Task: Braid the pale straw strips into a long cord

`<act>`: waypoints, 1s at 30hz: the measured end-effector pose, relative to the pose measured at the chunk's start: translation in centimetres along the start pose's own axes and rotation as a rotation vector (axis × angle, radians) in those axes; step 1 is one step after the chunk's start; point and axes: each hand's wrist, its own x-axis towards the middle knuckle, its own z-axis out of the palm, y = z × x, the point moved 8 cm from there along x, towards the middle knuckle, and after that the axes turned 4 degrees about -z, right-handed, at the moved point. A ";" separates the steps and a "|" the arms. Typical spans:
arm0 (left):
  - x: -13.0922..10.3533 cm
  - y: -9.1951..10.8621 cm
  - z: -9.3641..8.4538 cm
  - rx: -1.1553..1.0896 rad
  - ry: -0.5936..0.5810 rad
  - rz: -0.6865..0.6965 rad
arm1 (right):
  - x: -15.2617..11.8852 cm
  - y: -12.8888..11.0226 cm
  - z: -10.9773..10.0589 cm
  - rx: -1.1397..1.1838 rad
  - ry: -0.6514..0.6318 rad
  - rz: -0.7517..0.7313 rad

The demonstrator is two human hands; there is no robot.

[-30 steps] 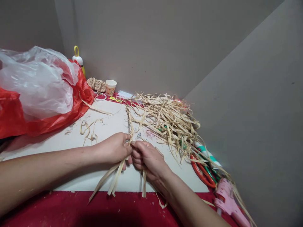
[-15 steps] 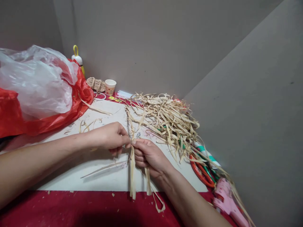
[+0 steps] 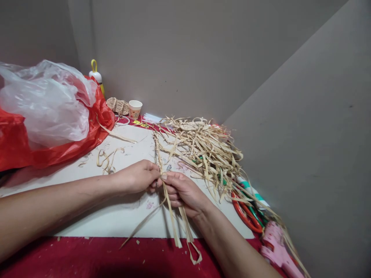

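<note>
A: How are the hands engaged?

B: The left hand (image 3: 140, 177) is closed in a narrow pinch at the near end of a straw braid (image 3: 158, 152). By the right hand (image 3: 185, 191), its fingers curled, the braid is pinched from the other side.

A: Orientation of the braid?

B: Its long axis is directed away from the person, toward the back wall (image 3: 179, 58), the far end tilted slightly left. It is seen over the middle of a white sheet (image 3: 95, 220). Below the pinch, loose strips (image 3: 171, 220) are fanned toward the near edge, one slanted left.

A: Surroundings?

B: Curled scraps (image 3: 108, 162) are scattered left of the braid; a straw pile (image 3: 208, 150) is heaped to its right. Farther out, a red bag (image 3: 102, 117) is noted at left, a paper cup (image 3: 135, 110) near the wall, a pink glue gun (image 3: 275, 243) at right.
</note>
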 end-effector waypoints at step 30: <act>0.3 -0.2 -0.7 0.030 -0.001 0.024 | -2.4 -4.2 -0.2 -1.113 0.201 -0.260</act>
